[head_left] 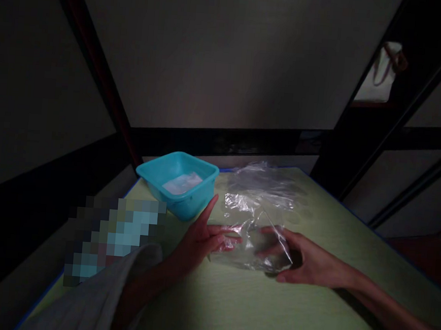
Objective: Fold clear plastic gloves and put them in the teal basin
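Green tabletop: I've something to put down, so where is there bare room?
Bare tabletop: between the forearms, before the clear bag; also between right forearm and right edge. Crowded: far middle, with heaped plastic, and left, with the blue basin.

Single head cam. Looks forward and down from above the near side of the teal basin (190,203), offset to its right. Close range: bench (189,310) and both forearms run out of frame this side of the basin. Wide coverage: wall panel (229,59) behind the basin, white bag (382,78) far up-right of it.
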A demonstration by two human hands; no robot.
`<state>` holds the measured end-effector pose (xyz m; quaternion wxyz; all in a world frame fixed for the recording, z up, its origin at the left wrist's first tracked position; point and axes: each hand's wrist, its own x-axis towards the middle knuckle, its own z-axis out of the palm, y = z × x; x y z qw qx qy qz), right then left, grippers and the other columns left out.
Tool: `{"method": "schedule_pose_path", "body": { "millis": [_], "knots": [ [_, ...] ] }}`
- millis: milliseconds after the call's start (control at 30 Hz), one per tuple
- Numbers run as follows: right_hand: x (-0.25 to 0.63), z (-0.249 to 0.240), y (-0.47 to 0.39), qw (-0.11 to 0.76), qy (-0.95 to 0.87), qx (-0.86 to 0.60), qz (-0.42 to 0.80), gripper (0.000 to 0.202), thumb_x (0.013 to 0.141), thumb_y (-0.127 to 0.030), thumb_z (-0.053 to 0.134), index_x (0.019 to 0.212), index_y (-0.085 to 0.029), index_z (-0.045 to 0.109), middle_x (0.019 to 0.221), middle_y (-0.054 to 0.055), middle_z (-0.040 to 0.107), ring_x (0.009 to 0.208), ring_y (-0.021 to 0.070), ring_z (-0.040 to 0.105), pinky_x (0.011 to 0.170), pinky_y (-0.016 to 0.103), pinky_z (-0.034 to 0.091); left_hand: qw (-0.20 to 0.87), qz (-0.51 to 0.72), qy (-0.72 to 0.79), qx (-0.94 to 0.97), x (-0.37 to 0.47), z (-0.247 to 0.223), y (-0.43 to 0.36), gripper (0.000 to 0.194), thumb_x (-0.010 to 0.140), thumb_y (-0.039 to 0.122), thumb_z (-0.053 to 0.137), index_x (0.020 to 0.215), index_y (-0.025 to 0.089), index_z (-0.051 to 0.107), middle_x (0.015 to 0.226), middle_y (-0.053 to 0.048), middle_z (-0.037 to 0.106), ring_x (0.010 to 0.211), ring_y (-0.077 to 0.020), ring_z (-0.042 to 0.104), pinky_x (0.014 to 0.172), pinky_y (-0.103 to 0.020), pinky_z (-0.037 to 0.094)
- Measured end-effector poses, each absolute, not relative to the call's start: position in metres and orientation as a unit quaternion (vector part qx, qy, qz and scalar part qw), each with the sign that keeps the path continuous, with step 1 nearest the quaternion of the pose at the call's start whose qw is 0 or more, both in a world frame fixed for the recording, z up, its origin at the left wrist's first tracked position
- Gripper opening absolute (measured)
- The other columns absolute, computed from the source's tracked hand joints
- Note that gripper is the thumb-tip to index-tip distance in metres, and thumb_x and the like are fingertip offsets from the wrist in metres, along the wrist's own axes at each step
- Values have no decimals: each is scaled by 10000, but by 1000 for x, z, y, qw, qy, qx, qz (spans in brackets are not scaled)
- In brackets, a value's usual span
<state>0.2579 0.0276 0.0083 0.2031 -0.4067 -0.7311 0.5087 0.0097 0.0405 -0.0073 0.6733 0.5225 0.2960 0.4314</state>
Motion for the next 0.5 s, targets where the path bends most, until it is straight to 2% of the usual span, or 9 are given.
{"method": "schedule_pose_path", "body": {
  "millis": [233, 500],
  "knots": [
    [256, 10, 26, 194, -733, -397, 517, 758, 655, -233, 704, 1320, -143, 352, 1023, 116, 667, 911, 222, 636, 690, 316, 531, 672, 431, 280, 533, 8, -9, 42, 1015, 782, 234, 647, 1408, 289, -151, 1137, -119, 648, 953, -216, 657, 810, -318, 507],
    [255, 7, 28, 215, -722, -391, 528, 658, 693, -237, 680, 1280, -155, 396, 908, 63, 682, 835, 193, 643, 683, 317, 518, 662, 445, 303, 522, 10, -4, 40, 942, 782, 243, 652, 1431, 296, -29, 1125, -117, 654, 944, -223, 661, 803, -321, 505]
  ]
}}
